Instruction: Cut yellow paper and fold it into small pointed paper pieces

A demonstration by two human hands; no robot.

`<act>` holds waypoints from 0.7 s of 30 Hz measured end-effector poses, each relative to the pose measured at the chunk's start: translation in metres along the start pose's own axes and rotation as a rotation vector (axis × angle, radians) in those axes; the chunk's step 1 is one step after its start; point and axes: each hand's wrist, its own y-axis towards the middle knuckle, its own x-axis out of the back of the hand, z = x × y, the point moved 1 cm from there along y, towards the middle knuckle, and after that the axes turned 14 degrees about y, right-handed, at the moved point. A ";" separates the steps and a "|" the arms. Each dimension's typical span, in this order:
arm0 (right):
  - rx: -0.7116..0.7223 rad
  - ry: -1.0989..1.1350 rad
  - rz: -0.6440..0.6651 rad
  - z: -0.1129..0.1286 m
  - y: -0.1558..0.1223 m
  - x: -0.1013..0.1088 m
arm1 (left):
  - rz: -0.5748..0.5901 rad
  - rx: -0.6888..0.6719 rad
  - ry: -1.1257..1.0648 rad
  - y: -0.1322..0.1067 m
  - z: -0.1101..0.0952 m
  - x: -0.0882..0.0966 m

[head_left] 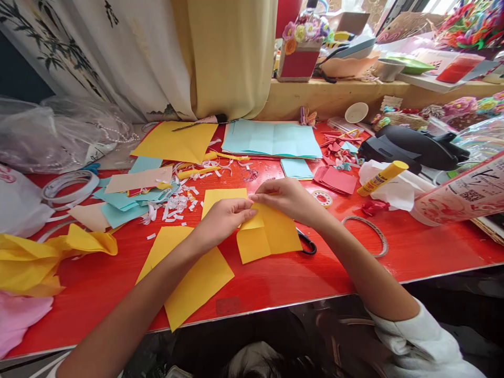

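the left forearm [145,299] and right forearm [360,261], both bare, slant inward from either side; the left hand [225,219] and right hand [289,197] nearly meet, each closed in a pinch at the fingertips [249,213].

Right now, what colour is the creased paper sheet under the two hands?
The creased paper sheet is golden yellow, best seen in the head view.

Handled sheet [284,231], centre: matt paper, creased. Tabletop [283,286]: smooth, glossy. Curtain [228,52], far left: matt cloth; bag [55,136], left: glossy plastic.
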 end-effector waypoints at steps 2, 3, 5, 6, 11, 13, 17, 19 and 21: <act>-0.005 -0.002 -0.034 -0.001 0.000 0.000 | 0.063 0.012 -0.037 0.001 0.000 0.000; -0.005 0.001 -0.045 -0.001 0.000 0.000 | 0.088 0.028 -0.046 0.001 0.001 -0.001; 0.000 0.000 -0.062 -0.002 0.000 -0.001 | 0.096 0.065 -0.044 0.002 0.002 -0.001; 0.000 -0.003 -0.072 -0.002 0.000 -0.001 | 0.086 0.076 -0.046 0.002 0.003 -0.001; -0.019 -0.022 -0.127 -0.001 0.002 -0.001 | 0.062 0.095 -0.033 0.001 0.006 0.003; -0.024 -0.001 -0.127 -0.001 0.002 0.000 | 0.073 0.100 -0.031 0.001 0.007 0.005; -0.053 0.083 -0.081 -0.001 0.002 0.003 | 0.083 0.084 -0.036 0.002 0.007 0.009; -0.060 0.091 -0.095 -0.001 0.002 0.006 | 0.117 0.097 -0.015 0.002 0.008 0.011; -0.059 0.106 -0.126 -0.001 0.002 0.008 | 0.133 0.126 0.012 0.001 0.008 0.013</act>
